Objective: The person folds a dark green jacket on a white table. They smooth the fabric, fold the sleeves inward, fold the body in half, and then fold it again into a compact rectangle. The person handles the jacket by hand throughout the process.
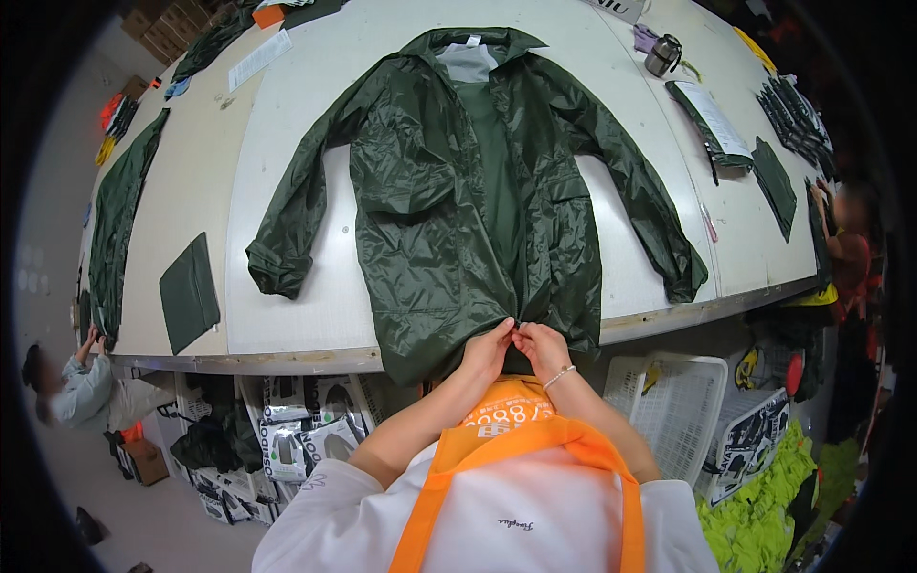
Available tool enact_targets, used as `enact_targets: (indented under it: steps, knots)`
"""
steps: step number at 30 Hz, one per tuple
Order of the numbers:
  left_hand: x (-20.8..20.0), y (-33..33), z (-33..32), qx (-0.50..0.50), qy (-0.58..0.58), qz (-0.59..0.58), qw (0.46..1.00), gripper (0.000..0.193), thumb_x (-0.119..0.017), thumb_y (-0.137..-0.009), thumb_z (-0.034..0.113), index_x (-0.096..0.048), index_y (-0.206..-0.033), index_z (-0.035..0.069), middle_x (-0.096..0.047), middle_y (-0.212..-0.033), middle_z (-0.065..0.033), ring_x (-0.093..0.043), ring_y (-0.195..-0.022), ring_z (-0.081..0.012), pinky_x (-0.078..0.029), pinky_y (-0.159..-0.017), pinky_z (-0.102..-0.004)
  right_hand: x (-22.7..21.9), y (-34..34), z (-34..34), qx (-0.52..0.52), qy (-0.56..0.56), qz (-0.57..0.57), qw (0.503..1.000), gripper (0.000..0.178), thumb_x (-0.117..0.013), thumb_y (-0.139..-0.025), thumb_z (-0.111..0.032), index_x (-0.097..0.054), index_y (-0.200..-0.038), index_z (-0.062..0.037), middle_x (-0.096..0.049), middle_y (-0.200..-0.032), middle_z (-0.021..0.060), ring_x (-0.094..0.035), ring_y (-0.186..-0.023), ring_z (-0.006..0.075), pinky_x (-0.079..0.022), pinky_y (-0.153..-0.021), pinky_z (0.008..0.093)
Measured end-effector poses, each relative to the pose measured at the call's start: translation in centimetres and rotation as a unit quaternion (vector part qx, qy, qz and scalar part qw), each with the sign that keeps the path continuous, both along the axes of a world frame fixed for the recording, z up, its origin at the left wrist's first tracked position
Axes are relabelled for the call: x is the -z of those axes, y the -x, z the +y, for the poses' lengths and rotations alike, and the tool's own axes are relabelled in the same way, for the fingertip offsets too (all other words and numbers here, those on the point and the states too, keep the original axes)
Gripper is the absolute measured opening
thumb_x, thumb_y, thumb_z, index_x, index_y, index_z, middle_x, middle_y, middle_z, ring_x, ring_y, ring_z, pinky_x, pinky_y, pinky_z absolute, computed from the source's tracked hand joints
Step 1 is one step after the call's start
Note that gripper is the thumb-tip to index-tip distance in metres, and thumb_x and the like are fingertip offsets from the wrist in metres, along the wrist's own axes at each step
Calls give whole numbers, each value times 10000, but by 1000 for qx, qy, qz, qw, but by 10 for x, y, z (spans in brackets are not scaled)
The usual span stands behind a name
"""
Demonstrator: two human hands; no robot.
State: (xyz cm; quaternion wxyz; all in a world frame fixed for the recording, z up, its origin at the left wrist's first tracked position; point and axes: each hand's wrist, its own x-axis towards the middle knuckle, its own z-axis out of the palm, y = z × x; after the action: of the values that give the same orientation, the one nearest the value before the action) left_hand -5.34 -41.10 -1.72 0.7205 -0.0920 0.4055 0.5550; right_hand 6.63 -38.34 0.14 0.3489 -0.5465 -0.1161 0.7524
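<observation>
A green jacket [458, 191] lies spread on the white table [287, 315] — left hand [489, 346] and right hand [540, 342] both pinch its hem; white basket [669, 401] below.

The jacket [458, 191] is dark green and glossy with a grey inner collar, lying on a white table [287, 115]. The apron straps [535, 449] are bright orange over a white shirt [525, 525]; the basket [683, 406] is white.

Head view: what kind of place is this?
Likely a garment packing or finishing workshop. A green raincoat lies spread on a long white table, folded green pieces sit along it, and bagged packs are stacked underneath. Both hands pinch the raincoat's hem.
</observation>
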Motion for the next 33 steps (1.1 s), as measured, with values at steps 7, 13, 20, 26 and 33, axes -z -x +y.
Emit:
enact_targets:
  steps: [7, 13, 20, 26, 33]
  knots:
    - [26, 3, 0, 38, -63, -39, 996, 108, -614, -885, 113, -597, -832, 20, -601, -793, -53, -554, -739, -177, -442, -725, -303, 0, 4, -6, -42, -99, -90, 990, 174, -630, -870, -118, -577, -732, -28, -650, -731, 85, -611, -638, 135, -492, -617, 233]
    - [4, -2, -2, -18, -36, -44, 998, 97, -640, -869, 103, -601, -908, 23, -616, -883, -62, -569, -859, -164, -452, -846, -286, -14, 4, -9, 34, -58, -42, 997, 111, -653, -853, -94, -606, -785, -19, -662, -806, 85, -621, -713, 132, -494, -663, 238]
    - [-1, -3, -2, -15, -25, -19, 999, 88, -643, -870, 106, -610, -897, 29, -614, -867, -51, -558, -819, -153, -451, -817, -274, -16, 9, -12, 59, -49, -35, 996, 112, -673, -835, -83, -623, -768, -7, -656, -761, 70, -624, -677, 123, -497, -640, 227]
    - [-2, -5, -2, -26, -7, 22, 999, 99, -672, -846, 91, -626, -884, 12, -622, -869, -57, -568, -822, -150, -458, -804, -273, -19, 12, -13, 69, -39, -27, 996, 97, -669, -834, -75, -628, -784, -3, -653, -778, 71, -633, -704, 135, -509, -669, 232]
    - [-2, -9, -2, -19, 6, 149, 989, 166, -734, -787, 75, -644, -863, -42, -647, -895, -97, -603, -833, -150, -469, -785, -270, -20, 11, -10, 74, -24, -18, 997, 96, -674, -831, -87, -623, -800, -10, -653, -824, 76, -639, -743, 145, -516, -688, 237]
